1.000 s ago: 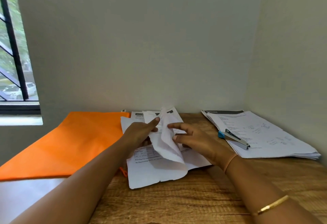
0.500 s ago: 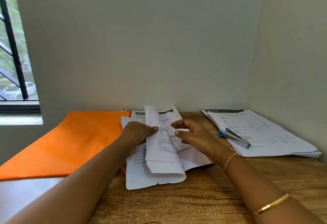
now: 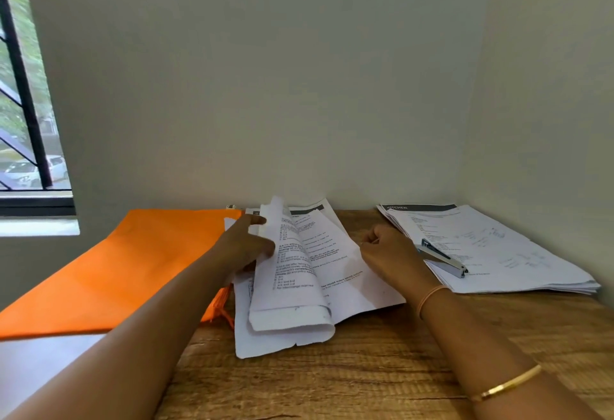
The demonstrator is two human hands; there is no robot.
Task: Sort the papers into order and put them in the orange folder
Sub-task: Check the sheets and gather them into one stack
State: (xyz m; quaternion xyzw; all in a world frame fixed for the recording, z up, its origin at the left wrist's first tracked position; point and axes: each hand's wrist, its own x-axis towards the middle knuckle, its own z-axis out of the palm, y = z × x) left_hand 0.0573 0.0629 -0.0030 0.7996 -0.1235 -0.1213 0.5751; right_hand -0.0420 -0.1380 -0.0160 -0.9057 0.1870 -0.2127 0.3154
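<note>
A loose pile of printed white papers (image 3: 335,273) lies in the middle of the wooden table. My left hand (image 3: 244,247) grips several sheets (image 3: 285,286) folded up and over at the pile's left side. My right hand (image 3: 387,253) pinches the right edge of a flat printed sheet, fingers curled. The orange folder (image 3: 116,270) lies flat to the left, its near end hanging past the table's left edge.
A second stack of printed papers (image 3: 498,250) sits at the back right, with a grey and blue stapler (image 3: 443,258) on top. Walls close the back and right. A window (image 3: 23,127) is at the left. Bare wooden table (image 3: 332,383) lies near me.
My right hand has drawn a sheet out to the right and laid it flat. The sheets in my left hand have curled further over to the left.
</note>
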